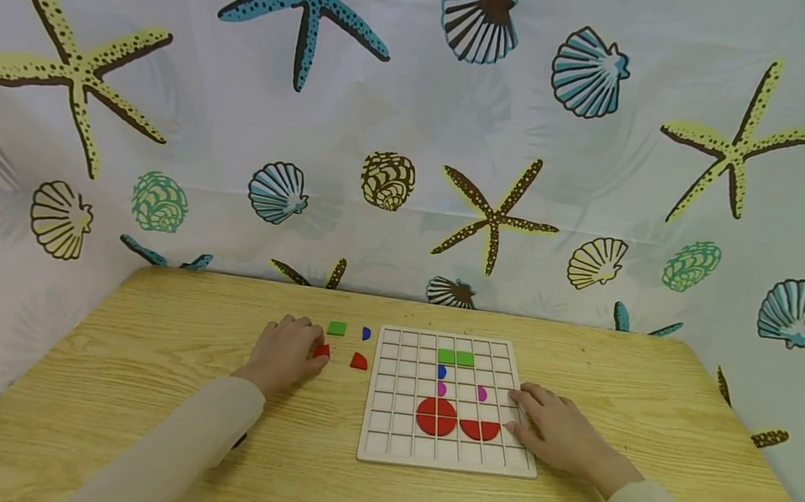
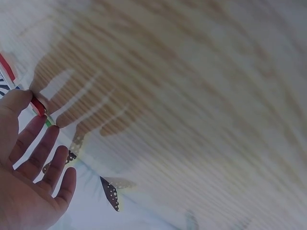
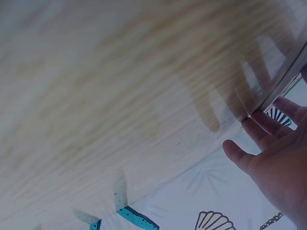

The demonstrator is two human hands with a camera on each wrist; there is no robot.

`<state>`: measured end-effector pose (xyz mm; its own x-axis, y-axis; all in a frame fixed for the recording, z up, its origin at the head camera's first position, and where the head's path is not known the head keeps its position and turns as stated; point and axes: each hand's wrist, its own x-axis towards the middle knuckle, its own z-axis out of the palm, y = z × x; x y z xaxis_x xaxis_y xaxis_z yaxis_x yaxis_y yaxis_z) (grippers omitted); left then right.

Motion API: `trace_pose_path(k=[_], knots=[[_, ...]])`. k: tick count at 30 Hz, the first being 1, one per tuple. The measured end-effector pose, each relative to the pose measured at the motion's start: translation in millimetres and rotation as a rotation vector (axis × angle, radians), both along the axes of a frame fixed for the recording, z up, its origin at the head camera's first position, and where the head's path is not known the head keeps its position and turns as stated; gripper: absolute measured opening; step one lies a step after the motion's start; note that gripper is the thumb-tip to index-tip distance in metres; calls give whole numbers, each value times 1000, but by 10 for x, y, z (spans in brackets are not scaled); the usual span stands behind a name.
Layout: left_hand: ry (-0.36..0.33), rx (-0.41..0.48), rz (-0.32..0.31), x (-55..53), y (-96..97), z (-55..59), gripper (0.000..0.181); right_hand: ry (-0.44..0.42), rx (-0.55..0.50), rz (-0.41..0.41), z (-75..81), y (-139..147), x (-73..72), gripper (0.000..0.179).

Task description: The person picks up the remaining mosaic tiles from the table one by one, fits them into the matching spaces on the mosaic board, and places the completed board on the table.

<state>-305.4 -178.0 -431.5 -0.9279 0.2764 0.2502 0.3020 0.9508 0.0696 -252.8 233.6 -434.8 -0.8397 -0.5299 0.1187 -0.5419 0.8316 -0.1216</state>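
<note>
At the left of the white gridded board (image 1: 380, 424), my left hand (image 1: 284, 355) pinches a red piece (image 1: 321, 351) between thumb and fingertips, low over the table. In the left wrist view the red piece (image 2: 38, 106) shows at the thumb tip, with the other fingers spread. My right hand (image 1: 562, 433) rests along the board's right edge, fingers fairly straight and touching its rim. On the grid lie a red circle (image 1: 428, 407) of quarter pieces, a red half circle (image 1: 471, 427), two green squares (image 1: 446, 356), a blue half circle (image 1: 441, 372) and two magenta half circles (image 1: 482, 393).
Between my left hand and the board lies a loose red quarter circle (image 1: 359, 361). Farther back are a green square (image 1: 337, 328) and a small blue half circle (image 1: 367, 334). A patterned cloth (image 1: 387, 258) hangs behind the wooden table (image 1: 220, 305) and along its sides.
</note>
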Motion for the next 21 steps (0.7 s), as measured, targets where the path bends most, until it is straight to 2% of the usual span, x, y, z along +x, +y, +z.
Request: trace_pose_path(k=[8,16,21], knots=[[15,-5,-11,34,21,48,24,5,-9,7,20,-10,13,47],[73,0,-31,72,90,130,22,-3,-8,8,28,-15,18,47],[110,-16,-68,130,192,203,20,-9,-9,5,29,-12,19,47]])
